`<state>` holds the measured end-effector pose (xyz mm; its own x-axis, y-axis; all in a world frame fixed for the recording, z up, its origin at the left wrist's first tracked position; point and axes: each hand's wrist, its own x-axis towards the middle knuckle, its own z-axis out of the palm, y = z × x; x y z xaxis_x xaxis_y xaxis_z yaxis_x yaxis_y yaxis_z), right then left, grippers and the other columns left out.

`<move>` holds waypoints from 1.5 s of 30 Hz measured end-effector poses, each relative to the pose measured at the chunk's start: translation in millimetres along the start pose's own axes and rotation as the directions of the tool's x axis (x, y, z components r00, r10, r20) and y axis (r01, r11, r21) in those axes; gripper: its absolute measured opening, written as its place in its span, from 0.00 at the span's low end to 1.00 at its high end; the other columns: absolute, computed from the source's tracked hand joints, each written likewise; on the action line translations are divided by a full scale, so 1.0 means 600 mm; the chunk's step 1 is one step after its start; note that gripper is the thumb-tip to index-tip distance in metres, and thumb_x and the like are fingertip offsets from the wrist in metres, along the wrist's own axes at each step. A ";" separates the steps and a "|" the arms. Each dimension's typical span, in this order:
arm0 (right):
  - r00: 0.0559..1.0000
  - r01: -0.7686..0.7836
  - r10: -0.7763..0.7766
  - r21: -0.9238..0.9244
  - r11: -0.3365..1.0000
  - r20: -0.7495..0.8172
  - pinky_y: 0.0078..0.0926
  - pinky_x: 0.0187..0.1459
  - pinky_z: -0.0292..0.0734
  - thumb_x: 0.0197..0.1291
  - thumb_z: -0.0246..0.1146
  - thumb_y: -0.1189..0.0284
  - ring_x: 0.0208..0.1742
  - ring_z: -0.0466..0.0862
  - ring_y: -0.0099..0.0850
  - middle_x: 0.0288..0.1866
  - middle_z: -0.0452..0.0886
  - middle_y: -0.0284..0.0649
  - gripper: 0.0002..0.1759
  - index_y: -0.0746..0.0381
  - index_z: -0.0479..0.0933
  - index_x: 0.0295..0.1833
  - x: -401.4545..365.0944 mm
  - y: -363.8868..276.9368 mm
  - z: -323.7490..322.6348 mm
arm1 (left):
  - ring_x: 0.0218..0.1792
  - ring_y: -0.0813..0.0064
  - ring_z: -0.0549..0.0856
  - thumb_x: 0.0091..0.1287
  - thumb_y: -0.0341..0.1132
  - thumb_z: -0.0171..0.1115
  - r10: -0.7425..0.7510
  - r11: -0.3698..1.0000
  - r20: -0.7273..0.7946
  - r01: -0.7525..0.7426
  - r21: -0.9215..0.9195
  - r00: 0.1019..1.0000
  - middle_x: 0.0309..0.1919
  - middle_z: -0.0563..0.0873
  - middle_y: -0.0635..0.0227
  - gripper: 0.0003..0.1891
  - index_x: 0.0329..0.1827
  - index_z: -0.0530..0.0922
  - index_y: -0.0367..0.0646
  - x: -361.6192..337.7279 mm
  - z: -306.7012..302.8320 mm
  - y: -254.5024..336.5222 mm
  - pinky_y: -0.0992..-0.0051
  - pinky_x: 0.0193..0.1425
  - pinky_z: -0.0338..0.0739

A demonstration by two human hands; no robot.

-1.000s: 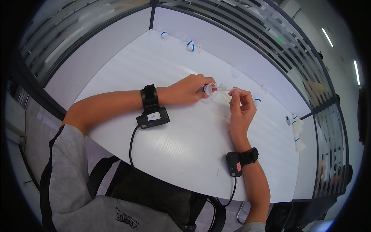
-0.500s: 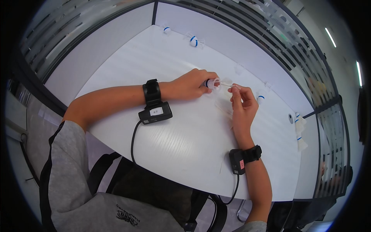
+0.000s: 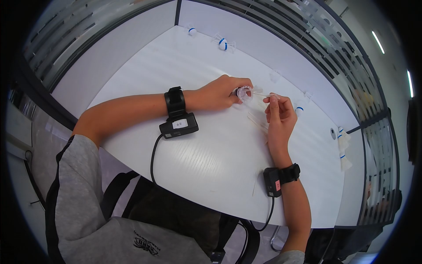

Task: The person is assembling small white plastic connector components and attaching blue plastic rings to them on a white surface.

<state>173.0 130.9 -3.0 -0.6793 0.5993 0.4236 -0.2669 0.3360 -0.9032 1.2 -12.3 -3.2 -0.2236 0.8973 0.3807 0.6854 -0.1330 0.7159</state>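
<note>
Your left hand (image 3: 235, 91) curls closed around a clear cup (image 3: 245, 93); just beside it, your right hand (image 3: 277, 102) pinches a thin stick (image 3: 261, 94) above the desk (image 3: 198, 163).

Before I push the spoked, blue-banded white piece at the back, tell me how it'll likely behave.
The blue-banded white piece has a rounded body, so it may tend to roll, though its thin spokes would probably check that. They look slender enough to bend or snap.
</note>
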 end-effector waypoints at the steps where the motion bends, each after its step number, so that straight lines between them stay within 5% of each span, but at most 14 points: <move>1: 1.000 0.004 -0.004 -0.001 1.000 0.010 0.19 0.40 0.73 0.78 0.64 0.69 0.38 0.78 0.20 0.42 0.87 0.38 0.11 0.67 0.82 0.50 0.000 0.000 -0.001 | 0.39 0.62 0.87 0.68 0.22 0.65 -0.002 1.000 -0.002 0.002 -0.007 1.000 0.43 0.90 0.57 0.18 0.60 0.78 0.41 0.001 0.002 -0.003 0.66 0.47 0.79; 10: 0.988 0.041 -0.026 -0.096 0.995 0.153 0.22 0.43 0.77 0.78 0.63 0.71 0.42 0.81 0.21 0.43 0.89 0.36 0.09 0.67 0.83 0.50 0.000 -0.001 0.000 | 0.42 0.58 0.89 0.69 0.23 0.65 0.006 1.000 0.082 -0.005 -0.008 0.997 0.44 0.90 0.54 0.19 0.63 0.79 0.42 0.000 -0.003 0.010 0.65 0.49 0.79; 28: 0.990 0.071 -0.052 -0.138 0.988 0.132 0.21 0.41 0.78 0.77 0.65 0.71 0.43 0.82 0.19 0.41 0.88 0.35 0.08 0.66 0.83 0.49 -0.003 -0.001 0.002 | 0.40 0.61 0.89 0.70 0.23 0.64 0.007 1.000 0.070 -0.008 0.007 0.998 0.42 0.90 0.55 0.17 0.62 0.78 0.42 0.001 0.002 0.003 0.66 0.45 0.78; 34: 0.989 0.117 -0.103 -0.143 0.983 0.102 0.19 0.36 0.74 0.75 0.66 0.73 0.40 0.82 0.18 0.40 0.88 0.35 0.06 0.66 0.83 0.48 -0.005 0.006 0.003 | 0.47 0.56 0.91 0.71 0.23 0.63 -0.029 1.000 0.110 0.029 0.002 0.994 0.46 0.91 0.50 0.18 0.63 0.78 0.42 0.000 -0.001 0.012 0.63 0.54 0.81; 45: 0.990 0.115 -0.103 -0.126 0.985 0.100 0.19 0.35 0.73 0.74 0.66 0.74 0.39 0.82 0.18 0.40 0.89 0.36 0.06 0.66 0.83 0.48 -0.005 0.007 0.001 | 0.40 0.59 0.88 0.71 0.24 0.64 -0.005 1.000 0.079 0.006 -0.015 0.997 0.42 0.90 0.55 0.16 0.61 0.78 0.42 0.000 0.007 0.002 0.65 0.46 0.78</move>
<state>173.6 130.3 -8.1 -0.7130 0.4862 0.5052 -0.2548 0.4915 -0.8328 5.0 -11.0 -4.7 -0.1716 0.9283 0.3299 0.6733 -0.1340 0.7271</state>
